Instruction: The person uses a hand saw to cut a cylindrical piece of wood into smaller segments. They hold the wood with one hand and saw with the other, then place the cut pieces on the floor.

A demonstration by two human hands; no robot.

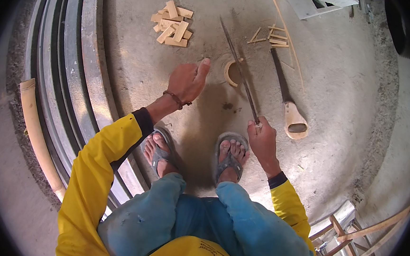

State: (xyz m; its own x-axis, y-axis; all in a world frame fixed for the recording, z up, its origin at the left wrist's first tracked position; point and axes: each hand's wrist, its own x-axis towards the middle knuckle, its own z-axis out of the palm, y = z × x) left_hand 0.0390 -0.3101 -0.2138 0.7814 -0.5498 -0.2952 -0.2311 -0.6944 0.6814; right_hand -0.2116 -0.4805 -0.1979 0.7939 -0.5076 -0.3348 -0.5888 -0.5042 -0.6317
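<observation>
My right hand (pixel 262 140) is closed around the handle of a machete (pixel 240 66). Its long, narrow dark blade points away from me and slightly left, above the floor. Beyond my hands, a curved piece of bamboo (pixel 228 73) lies on the concrete, and the blade crosses over part of it in view. My left hand (pixel 188 80) is held out in front of my left foot. Its fingers are curled in and the thumb points forward; whether anything is inside them is hidden. A beaded bracelet (pixel 177 99) circles that wrist.
A heap of short flat bamboo pieces (pixel 176 25) lies far left. Thin sticks (pixel 277 40) and a handsaw (pixel 291 116) are on the right. Long metal bars (pixel 93 63) and a bamboo pole (pixel 38 130) run along the left. A wooden frame (pixel 349 242) stands at lower right.
</observation>
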